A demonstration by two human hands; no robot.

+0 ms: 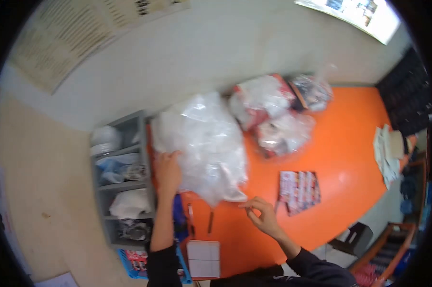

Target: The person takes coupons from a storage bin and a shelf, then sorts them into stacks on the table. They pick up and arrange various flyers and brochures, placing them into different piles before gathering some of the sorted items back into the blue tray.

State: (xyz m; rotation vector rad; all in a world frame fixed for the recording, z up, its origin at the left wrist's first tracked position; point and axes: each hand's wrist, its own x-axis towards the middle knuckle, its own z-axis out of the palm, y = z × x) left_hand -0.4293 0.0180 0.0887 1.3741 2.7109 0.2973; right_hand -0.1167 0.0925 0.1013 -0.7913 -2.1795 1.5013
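Note:
A large clear plastic bag (201, 138) with whitish contents lies on the orange table. My left hand (169, 170) rests at its left side, fingers partly spread against the plastic and slightly blurred. By the bag's lower right corner is my right hand (263, 216), with thumb and forefinger pinched together at the edge of the plastic. Printed packets in a strip or fan (299, 191) lie to the right of this hand. Two pens, one whitish (191, 220) and one dark (210, 222), and a ruled notepad (203, 258) are between my forearms.
A grey compartment organizer (146, 184) holding wrapped items stands along the left edge. Behind are several filled plastic bags (263, 98) against the wall. A blue basket (126, 264) sits at lower left. The orange tabletop (354, 138) extends right, with a pale cloth (385, 155) at its edge.

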